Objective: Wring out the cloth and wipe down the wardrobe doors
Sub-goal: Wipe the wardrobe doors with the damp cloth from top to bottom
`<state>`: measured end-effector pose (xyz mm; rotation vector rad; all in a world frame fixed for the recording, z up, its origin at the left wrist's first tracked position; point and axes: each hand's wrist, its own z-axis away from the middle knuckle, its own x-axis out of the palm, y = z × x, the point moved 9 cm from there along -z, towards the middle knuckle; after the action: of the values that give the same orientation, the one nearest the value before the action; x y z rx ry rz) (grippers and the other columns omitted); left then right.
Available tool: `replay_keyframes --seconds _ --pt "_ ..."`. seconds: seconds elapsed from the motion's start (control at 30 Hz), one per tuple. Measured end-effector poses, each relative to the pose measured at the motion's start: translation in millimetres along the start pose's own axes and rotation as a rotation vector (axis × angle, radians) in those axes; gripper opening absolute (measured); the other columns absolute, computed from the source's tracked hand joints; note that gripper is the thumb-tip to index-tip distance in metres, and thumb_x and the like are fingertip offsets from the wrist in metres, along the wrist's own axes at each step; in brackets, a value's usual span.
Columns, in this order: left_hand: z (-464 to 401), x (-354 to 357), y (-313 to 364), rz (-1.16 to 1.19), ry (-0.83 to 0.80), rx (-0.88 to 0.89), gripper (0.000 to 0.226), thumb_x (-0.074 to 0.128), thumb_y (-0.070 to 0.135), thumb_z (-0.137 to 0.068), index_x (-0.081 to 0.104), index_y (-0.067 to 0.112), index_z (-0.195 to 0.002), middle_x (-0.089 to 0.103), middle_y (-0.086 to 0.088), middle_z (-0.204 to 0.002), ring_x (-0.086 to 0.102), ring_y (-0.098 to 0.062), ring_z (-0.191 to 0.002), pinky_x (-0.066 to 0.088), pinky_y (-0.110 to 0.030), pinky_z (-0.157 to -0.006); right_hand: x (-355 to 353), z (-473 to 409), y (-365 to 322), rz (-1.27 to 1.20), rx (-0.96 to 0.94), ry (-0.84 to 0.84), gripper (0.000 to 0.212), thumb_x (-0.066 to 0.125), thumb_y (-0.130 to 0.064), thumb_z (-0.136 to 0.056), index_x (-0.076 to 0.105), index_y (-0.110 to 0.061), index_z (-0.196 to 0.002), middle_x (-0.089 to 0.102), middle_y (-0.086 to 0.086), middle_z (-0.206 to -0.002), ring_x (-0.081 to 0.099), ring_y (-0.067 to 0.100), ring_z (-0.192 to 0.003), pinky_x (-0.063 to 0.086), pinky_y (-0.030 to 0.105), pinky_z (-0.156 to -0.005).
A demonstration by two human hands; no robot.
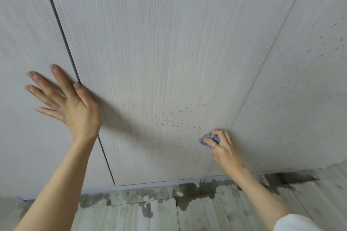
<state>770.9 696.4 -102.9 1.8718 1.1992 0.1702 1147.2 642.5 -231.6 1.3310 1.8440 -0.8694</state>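
Water lies nearest to me, in dark irregular puddles (189,193) spread over the grey wood-grain floor tiles (131,215) right along the foot of the wardrobe, and I judge that to be my first hazard: if I step sideways to reach the next panel, a foot on that wet patch could slide out from under me. Above the puddles, my right hand (223,148), a thin ring on one finger, has its fingers curled around the small bunched lilac cloth (203,139), pressing it against the pale grey wood-grain middle wardrobe door (169,52) low down, just beside the seam with the right-hand door (300,80). With the cloth wadded so small, I think my knuckles could scrape the panel, and each pass would cover little, so streaks could be left between strokes. If it holds too much water, more would likely run down and feed the puddles. Higher and to the left, my left hand (65,99) is spread flat with straight fingers, braced on the left-hand door (24,24) with the thumb at the dark gap; leaning hard there might push the door or leave a print. Farther out, dark specks (169,116) scatter across the middle and right-hand doors, and any I rub carelessly could smear rather than lift.
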Motion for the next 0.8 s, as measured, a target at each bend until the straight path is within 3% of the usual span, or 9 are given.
replay_keyframes --seconds 0.07,0.13,0.23,0.33,0.43,0.57,0.63,0.7,0.8 --pt "1.9 1.7 -4.7 0.013 0.0 -0.003 0.054 0.017 0.027 -0.099 0.006 0.017 -0.151 -0.004 -0.024 -0.155 -0.008 -0.045 -0.141 -0.006 -0.064 -0.106 -18.5 -8.7 2.8 -0.071 0.025 0.087 0.038 0.074 -0.008 -0.075 0.06 -0.034 -0.099 0.051 -0.006 -0.102 0.054 0.023 -0.092 0.048 0.031 -0.07" --pt "5.2 2.3 -9.8 0.007 0.005 0.012 0.055 0.017 0.027 -0.098 0.006 0.018 -0.151 -0.004 -0.024 -0.155 -0.007 -0.044 -0.142 -0.006 -0.064 -0.106 -54.9 -25.7 -12.9 -0.067 -0.103 0.274 0.039 0.069 -0.003 -0.076 0.056 -0.023 -0.108 0.044 0.003 -0.108 0.053 0.027 -0.093 0.048 0.032 -0.075" --pt "16.1 8.2 -22.0 0.022 0.001 0.0 0.055 0.018 0.028 -0.098 0.005 0.021 -0.151 -0.005 -0.023 -0.155 -0.008 -0.042 -0.142 -0.006 -0.064 -0.106 -100.1 -51.2 -15.7 -0.153 -0.13 0.58 0.032 0.061 -0.004 -0.082 0.052 -0.015 -0.111 0.038 0.008 -0.11 0.045 0.022 -0.098 0.035 0.013 -0.09" --pt "31.7 12.9 -33.3 0.059 0.006 -0.033 0.054 0.019 0.027 -0.099 0.004 0.025 -0.151 -0.009 -0.019 -0.156 -0.011 -0.04 -0.142 -0.006 -0.064 -0.106 -119.0 -62.8 -22.1 -0.211 -0.074 0.797 0.03 0.057 -0.005 -0.085 0.054 -0.017 -0.112 0.037 0.007 -0.111 0.045 0.023 -0.102 0.034 0.014 -0.094" --pt "48.3 19.7 -45.4 0.09 -0.012 -0.047 0.055 0.023 0.024 -0.099 0.002 0.03 -0.15 -0.013 -0.014 -0.157 -0.016 -0.038 -0.142 -0.007 -0.063 -0.106 -82.7 -50.7 -39.5 -0.165 -0.18 0.771 0.027 0.057 -0.008 -0.089 0.056 -0.019 -0.114 0.04 0.007 -0.111 0.046 0.027 -0.098 0.039 0.027 -0.088" --pt "69.2 25.3 -67.5 0.093 -0.054 -0.078 0.057 0.028 0.021 -0.1 0.003 0.034 -0.15 -0.015 -0.011 -0.157 -0.017 -0.036 -0.142 -0.004 -0.064 -0.107 -1.4 -19.5 -63.3 0.07 -0.532 0.367 0.036 0.07 -0.005 -0.082 0.062 -0.021 -0.114 0.045 0.006 -0.105 0.047 0.027 -0.085 0.046 0.034 -0.071" --pt "73.2 25.3 -70.8 0.086 -0.07 -0.07 0.057 0.029 0.021 -0.1 0.003 0.035 -0.15 -0.015 -0.01 -0.157 -0.017 -0.035 -0.142 -0.003 -0.063 -0.108 -3.0 -21.6 -65.1 0.07 -0.561 0.276 0.041 0.073 -0.005 -0.08 0.059 -0.021 -0.115 0.049 0.008 -0.103 0.049 0.027 -0.084 0.049 0.037 -0.065" --pt "72.4 23.9 -70.1 0.095 -0.073 -0.077 0.057 0.03 0.02 -0.101 0.004 0.035 -0.15 -0.015 -0.009 -0.157 -0.016 -0.035 -0.143 -0.002 -0.062 -0.108 -36.5 -36.9 -66.7 0.001 -0.49 0.368 0.024 0.061 -0.016 -0.091 0.063 -0.021 -0.114 0.049 0.007 -0.102 0.051 0.027 -0.087 0.049 0.035 -0.066" --pt "71.4 23.0 -68.1 0.107 -0.065 -0.073 0.058 0.031 0.016 -0.1 0.007 0.032 -0.15 -0.013 -0.012 -0.157 -0.015 -0.038 -0.142 -0.002 -0.063 -0.107 -102.7 -64.0 -55.3 -0.108 -0.21 0.717 0.027 0.058 -0.018 -0.087 0.068 -0.011 -0.111 0.04 0.008 -0.105 0.044 0.02 -0.093 0.039 0.019 -0.074"
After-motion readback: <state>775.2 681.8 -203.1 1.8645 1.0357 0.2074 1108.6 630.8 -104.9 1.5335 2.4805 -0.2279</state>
